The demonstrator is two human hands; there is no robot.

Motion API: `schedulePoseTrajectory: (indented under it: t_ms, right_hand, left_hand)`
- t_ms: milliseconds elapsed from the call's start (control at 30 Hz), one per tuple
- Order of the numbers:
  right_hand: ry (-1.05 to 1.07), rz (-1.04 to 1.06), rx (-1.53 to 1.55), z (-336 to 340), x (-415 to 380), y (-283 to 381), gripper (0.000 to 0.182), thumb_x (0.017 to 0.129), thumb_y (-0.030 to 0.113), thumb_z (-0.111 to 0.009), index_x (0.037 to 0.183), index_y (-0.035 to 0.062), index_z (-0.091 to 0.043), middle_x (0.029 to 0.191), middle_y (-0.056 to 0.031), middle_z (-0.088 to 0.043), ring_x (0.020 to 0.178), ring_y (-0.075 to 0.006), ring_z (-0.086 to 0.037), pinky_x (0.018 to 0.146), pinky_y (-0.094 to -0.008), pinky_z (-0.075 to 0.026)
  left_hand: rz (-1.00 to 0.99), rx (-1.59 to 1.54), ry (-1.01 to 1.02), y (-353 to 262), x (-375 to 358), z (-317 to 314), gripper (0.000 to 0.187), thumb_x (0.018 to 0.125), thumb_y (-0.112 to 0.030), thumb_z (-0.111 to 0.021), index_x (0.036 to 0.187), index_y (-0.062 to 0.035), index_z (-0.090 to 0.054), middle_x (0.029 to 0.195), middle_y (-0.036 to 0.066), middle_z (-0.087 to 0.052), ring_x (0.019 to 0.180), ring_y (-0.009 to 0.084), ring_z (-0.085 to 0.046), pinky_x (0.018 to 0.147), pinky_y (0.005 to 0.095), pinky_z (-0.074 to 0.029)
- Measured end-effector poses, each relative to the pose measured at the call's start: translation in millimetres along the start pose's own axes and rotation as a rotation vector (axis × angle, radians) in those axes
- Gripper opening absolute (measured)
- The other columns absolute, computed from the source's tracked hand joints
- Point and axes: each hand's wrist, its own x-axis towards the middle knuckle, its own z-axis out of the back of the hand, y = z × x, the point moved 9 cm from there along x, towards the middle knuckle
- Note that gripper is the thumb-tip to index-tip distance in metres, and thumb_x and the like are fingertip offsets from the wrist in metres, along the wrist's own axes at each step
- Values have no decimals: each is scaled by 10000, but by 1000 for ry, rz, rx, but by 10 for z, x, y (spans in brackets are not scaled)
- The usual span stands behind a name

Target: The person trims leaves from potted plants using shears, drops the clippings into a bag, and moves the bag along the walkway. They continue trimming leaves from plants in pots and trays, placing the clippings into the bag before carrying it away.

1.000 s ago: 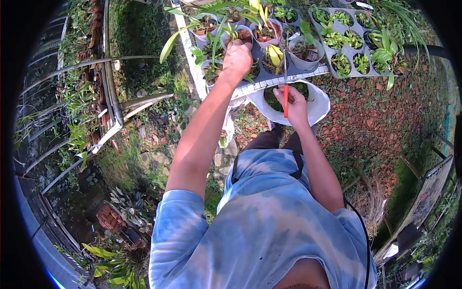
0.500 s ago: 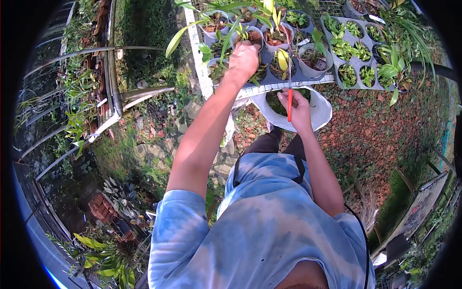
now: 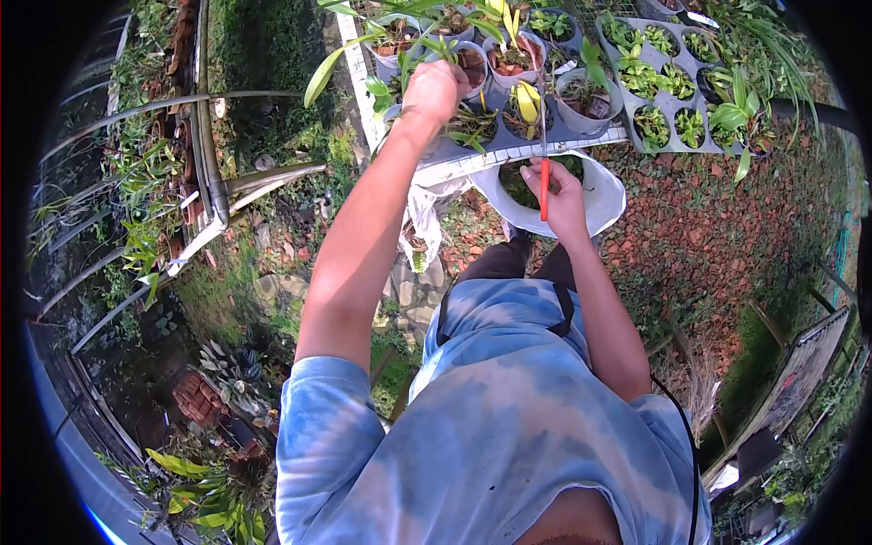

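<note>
Over the left pots of a grey tray (image 3: 502, 139), my left hand (image 3: 431, 94) is closed, its fingertips among leaves beside a translucent pot (image 3: 471, 74). What it pinches is hidden. My right hand (image 3: 565, 200) is wrapped round a long thin metal tool with a red handle (image 3: 545, 189), whose blade points away over the tray. Yellow leaves (image 3: 526, 102) stand in a pot just left of the blade. Below the right hand, a white bag-like container (image 3: 604, 202) hangs open with dark green matter inside.
To the right sits another grey tray (image 3: 668, 109) with small green plants. A white grid edge (image 3: 481, 162) runs along the front of the bench. Reddish gravel (image 3: 672, 236) covers the ground, and pipes (image 3: 211, 136) frame a bed at left.
My left hand has moved left and slightly down from the pot's middle, so more of the pot's soil shows. My right hand keeps the tool, and the view has shifted slightly.
</note>
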Motion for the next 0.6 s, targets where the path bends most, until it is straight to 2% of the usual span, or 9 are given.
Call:
schedulePoseTrajectory:
  t_ms: [167,233,267,333,367,400,467,600]
  right_hand:
    - [-9,10,16,-10,-33,-11,191,930,139,-750,1038,-9,-695,1137,-55,-670,968,-95,-620,861,-254,-517]
    - [-10,48,3,-20,-46,11,281,913,173,-772,1102,-20,-693,1039,-30,-653,892,-80,-599,799,-244,-494]
    - [-11,66,-2,-24,-52,17,327,905,189,-784,1134,-25,-693,991,-17,-645,855,-72,-589,769,-239,-483]
    - [-13,74,-6,-19,-58,-21,334,904,194,-784,1139,-25,-692,988,-20,-651,853,-76,-592,768,-242,-484]
    - [-13,78,-8,-20,-69,-5,338,903,197,-785,1141,-24,-691,987,-22,-654,852,-77,-593,767,-243,-484]
    - [-11,60,1,-24,-81,-10,293,914,182,-772,1114,-18,-694,1005,-26,-663,878,-80,-603,791,-246,-494]
    - [7,21,15,-58,-126,-14,207,934,151,-747,1062,-4,-700,1042,-33,-683,930,-85,-623,838,-251,-515]
    - [7,52,-50,-63,-178,-48,262,925,180,-759,1096,-9,-698,995,-24,-679,898,-83,-615,812,-251,-504]
  left_hand:
    - [49,-174,-155,-151,-236,448,206,871,-156,-762,1032,-28,-761,903,174,-757,802,231,-751,758,332,-579]
    - [96,-243,-233,-183,-355,604,231,882,-165,-763,1052,-8,-753,904,163,-763,796,199,-748,739,320,-574]
    - [121,-331,-225,-181,-396,637,256,908,-176,-759,1077,17,-742,886,130,-770,782,148,-729,708,296,-562]
    - [163,-539,-236,-213,-612,692,228,909,-156,-750,1063,12,-747,843,122,-763,739,143,-711,722,295,-558]
    - [185,-643,-241,-215,-692,693,214,910,-146,-745,1056,10,-749,822,119,-759,718,141,-702,729,295,-555]
    - [203,-621,-270,-177,-753,641,176,918,-122,-737,1045,-1,-758,840,87,-767,732,104,-689,728,277,-552]
    - [178,-627,-312,-69,-816,452,173,915,-122,-741,1033,3,-758,849,87,-767,740,107,-688,733,276,-552]
    - [128,-696,-395,-34,-732,366,157,915,-114,-739,1005,13,-754,885,114,-764,763,111,-693,743,276,-551]
